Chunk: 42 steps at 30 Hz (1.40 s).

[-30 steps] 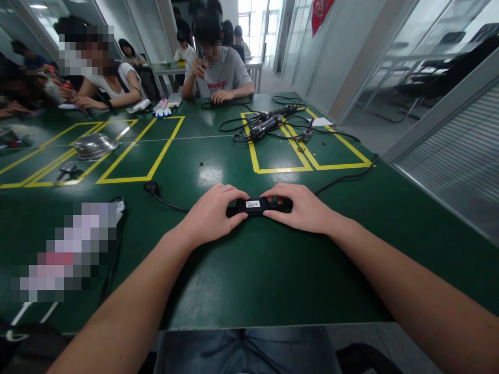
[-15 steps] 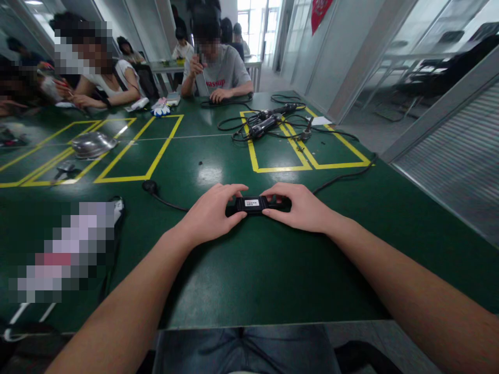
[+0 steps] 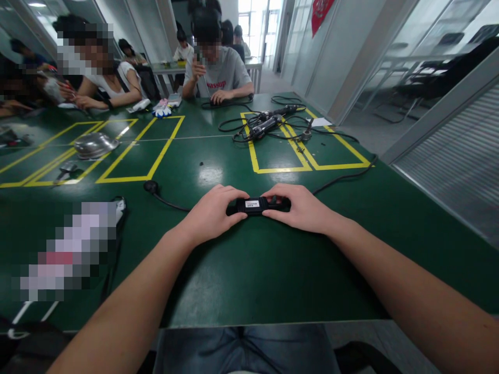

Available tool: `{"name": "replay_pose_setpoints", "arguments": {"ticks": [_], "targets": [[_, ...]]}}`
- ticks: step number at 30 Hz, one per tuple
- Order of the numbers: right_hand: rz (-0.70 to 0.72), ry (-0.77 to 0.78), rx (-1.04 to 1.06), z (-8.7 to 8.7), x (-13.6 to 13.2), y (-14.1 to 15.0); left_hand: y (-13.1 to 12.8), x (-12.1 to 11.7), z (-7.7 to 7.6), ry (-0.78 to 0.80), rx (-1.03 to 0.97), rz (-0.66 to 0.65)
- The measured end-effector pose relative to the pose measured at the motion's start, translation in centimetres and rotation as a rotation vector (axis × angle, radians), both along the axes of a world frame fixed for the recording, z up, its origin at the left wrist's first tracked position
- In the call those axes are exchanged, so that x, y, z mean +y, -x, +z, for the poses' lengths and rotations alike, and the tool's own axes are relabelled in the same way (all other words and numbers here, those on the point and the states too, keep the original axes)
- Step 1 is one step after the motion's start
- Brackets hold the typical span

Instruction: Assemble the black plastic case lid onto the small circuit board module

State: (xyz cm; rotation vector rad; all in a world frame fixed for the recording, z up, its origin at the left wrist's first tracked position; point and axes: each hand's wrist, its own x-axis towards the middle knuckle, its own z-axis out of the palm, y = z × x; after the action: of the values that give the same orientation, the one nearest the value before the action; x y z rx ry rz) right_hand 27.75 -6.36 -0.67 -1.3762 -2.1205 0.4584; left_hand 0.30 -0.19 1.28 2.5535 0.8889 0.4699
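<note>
A small black box with a white printed label (image 3: 252,204) is held between my hands above the near part of the green table. It looks like an in-line unit on a power cord. My left hand (image 3: 216,213) grips its left end between thumb and fingers. The right end is pinched by my right hand (image 3: 298,209). From the left side a black cord runs to a plug (image 3: 151,187) lying on the table. Another black cord (image 3: 343,177) leads off behind my right hand toward the table's right edge. My palms hide parts of both cords.
Black tools with tangled cables (image 3: 268,123) lie across yellow tape marks at the back right. A metal bowl-like part (image 3: 95,145) rests at the left. Nearer is a blurred-out pouch or card with a strap (image 3: 70,249). Across the table, a person (image 3: 218,72) handles a long thin tool.
My left fingers have settled slightly lower onto the black box. Otherwise both hands and the box stay in place; the view has shifted a little.
</note>
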Motion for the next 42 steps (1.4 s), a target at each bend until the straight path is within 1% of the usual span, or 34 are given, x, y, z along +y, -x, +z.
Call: {"name": "replay_pose_setpoints", "arguments": {"ticks": [7,14,24,30,34,36,37,40,42], "targets": [[-0.001,0.011,-0.019,0.1,0.1,-0.1,-0.1,0.1,-0.2,0.007,0.000,-0.002],[0.004,-0.030,-0.071,0.1,0.0,-0.1,-0.1,-0.1,-0.2,-0.005,-0.006,0.001],[-0.004,-0.042,-0.095,0.3,-0.1,0.1,-0.1,-0.1,-0.2,-0.012,0.002,0.013],[-0.013,-0.022,-0.083,0.3,-0.2,0.2,0.0,0.0,-0.3,0.068,-0.043,0.025],[-0.018,0.016,-0.049,0.5,-0.3,0.6,-0.1,0.5,-0.4,0.250,-0.162,0.054],[-0.033,0.027,-0.020,0.4,-0.3,0.8,-0.1,0.8,-0.4,0.305,-0.228,0.090],[-0.041,0.032,-0.004,0.4,-0.3,0.8,0.0,1.0,-0.5,0.290,-0.258,0.126],[-0.047,0.045,0.029,0.2,-0.2,0.7,0.2,1.5,-0.6,0.128,-0.266,0.296],[-0.031,0.041,0.026,0.2,-0.2,0.6,0.5,1.7,-0.7,0.033,-0.178,0.388]]}}
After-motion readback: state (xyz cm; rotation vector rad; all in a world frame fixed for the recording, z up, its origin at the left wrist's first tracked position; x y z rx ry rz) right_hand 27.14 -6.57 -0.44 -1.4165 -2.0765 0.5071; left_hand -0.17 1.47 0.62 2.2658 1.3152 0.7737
